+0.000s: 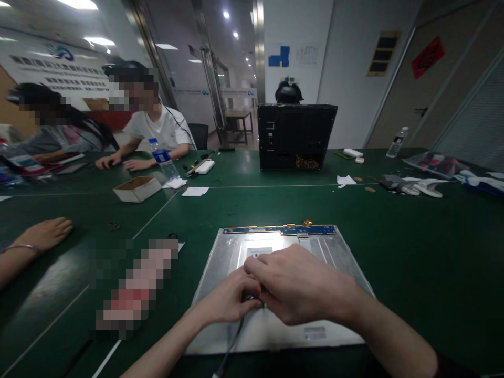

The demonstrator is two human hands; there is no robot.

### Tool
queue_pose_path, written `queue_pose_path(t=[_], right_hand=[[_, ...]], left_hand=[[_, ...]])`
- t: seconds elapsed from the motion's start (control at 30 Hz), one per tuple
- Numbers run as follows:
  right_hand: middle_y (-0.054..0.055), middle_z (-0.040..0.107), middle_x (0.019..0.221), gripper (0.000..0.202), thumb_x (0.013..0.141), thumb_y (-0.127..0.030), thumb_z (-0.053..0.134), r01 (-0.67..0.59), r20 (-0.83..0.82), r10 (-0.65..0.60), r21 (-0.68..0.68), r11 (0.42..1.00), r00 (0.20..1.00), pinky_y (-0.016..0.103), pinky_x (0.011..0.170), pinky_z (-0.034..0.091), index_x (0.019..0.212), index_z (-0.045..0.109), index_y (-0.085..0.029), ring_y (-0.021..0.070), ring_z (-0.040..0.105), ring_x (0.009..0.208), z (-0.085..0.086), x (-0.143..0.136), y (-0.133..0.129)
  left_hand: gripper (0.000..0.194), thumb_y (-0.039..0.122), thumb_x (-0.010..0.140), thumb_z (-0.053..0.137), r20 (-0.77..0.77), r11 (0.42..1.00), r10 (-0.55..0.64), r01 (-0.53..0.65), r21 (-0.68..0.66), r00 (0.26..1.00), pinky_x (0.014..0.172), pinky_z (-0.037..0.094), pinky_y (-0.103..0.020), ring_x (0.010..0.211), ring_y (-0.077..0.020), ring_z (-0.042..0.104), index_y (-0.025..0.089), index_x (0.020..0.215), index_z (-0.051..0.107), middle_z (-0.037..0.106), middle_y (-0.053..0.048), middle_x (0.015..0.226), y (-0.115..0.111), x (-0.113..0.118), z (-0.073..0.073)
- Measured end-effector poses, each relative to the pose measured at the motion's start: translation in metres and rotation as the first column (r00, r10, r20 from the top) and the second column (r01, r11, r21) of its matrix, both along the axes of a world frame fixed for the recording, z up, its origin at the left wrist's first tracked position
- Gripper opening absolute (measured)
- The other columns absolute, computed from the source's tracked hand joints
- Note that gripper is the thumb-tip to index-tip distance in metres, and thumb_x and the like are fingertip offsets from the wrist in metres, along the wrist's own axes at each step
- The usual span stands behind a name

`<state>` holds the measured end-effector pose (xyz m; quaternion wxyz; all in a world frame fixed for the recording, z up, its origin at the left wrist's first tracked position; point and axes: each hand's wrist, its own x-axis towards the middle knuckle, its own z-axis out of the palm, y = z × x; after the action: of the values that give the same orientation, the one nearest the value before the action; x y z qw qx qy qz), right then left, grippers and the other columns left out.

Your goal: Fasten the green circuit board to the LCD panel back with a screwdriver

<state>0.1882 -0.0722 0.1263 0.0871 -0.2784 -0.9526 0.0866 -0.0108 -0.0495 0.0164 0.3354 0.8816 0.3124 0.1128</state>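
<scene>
A flat silver display panel (212, 273) lies on the green table in front of me, with a blue circuit strip (315, 229) along its far edge. Above the panel, my left hand (232, 296) pinches a dark cable (236, 336), which trails down past the near edge to a pale connector (216, 375). My right hand (303, 283) meets it from the right, its fingers closed against the left fingertips. A small reddish bit shows between the two hands, but my fingers hide most of it.
A pixelated object (137, 283) lies left of the panel, near another person's hand (47, 233). Beyond are an open box (136, 190), a bottle (161, 157) and a black monitor-like unit (297, 136). Tools and gloves (417, 186) lie at right. Several people sit around the table.
</scene>
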Motion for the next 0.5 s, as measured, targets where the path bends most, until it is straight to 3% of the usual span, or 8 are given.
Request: queue_pose_path(t=[0.17, 0.37, 0.5], right_hand=[[0.004, 0.066, 0.073, 0.026, 0.086, -0.038, 0.056, 0.078, 0.038, -0.080, 0.059, 0.995, 0.996, 0.029, 0.046, 0.018, 0.100, 0.055, -0.016, 0.0146, 0.052, 0.055, -0.0046, -0.0006, 0.0014], [0.002, 0.064, 0.068, 0.019, 0.091, -0.033, 0.048, 0.076, 0.047, -0.080, 0.081, 0.994, 0.996, 0.028, 0.044, 0.018, 0.098, 0.054, -0.017, 0.0136, 0.048, 0.051, -0.0060, -0.0011, 0.0006], [0.004, 0.064, 0.078, 0.021, 0.086, -0.027, 0.053, 0.030, 0.048, -0.032, 0.028, 0.999, 0.998, 0.027, 0.045, 0.024, 0.104, 0.051, -0.016, 0.0144, 0.051, 0.058, -0.0004, 0.0000, -0.0011]], left_hand=[[0.013, 0.024, 0.082, 0.057, -0.008, 0.998, 0.039, -0.038, 0.046, 0.999, 0.081, 0.046, -0.032, 0.086, -0.0231, 0.058, 0.017, 0.073, 0.063, 0.064, -0.005, 0.084, -0.0012, 0.0007, -0.0003], [0.010, 0.017, 0.076, 0.060, -0.011, 1.000, 0.014, -0.014, 0.028, 1.000, 0.085, 0.045, -0.035, 0.091, -0.0241, 0.058, 0.019, 0.083, 0.067, 0.067, -0.003, 0.095, 0.0007, 0.0001, 0.0028], [0.011, 0.018, 0.078, 0.058, -0.001, 1.000, 0.014, -0.014, 0.005, 1.000, 0.084, 0.046, -0.034, 0.089, -0.0236, 0.058, 0.019, 0.083, 0.068, 0.068, -0.004, 0.097, 0.0015, -0.0009, 0.0012]])
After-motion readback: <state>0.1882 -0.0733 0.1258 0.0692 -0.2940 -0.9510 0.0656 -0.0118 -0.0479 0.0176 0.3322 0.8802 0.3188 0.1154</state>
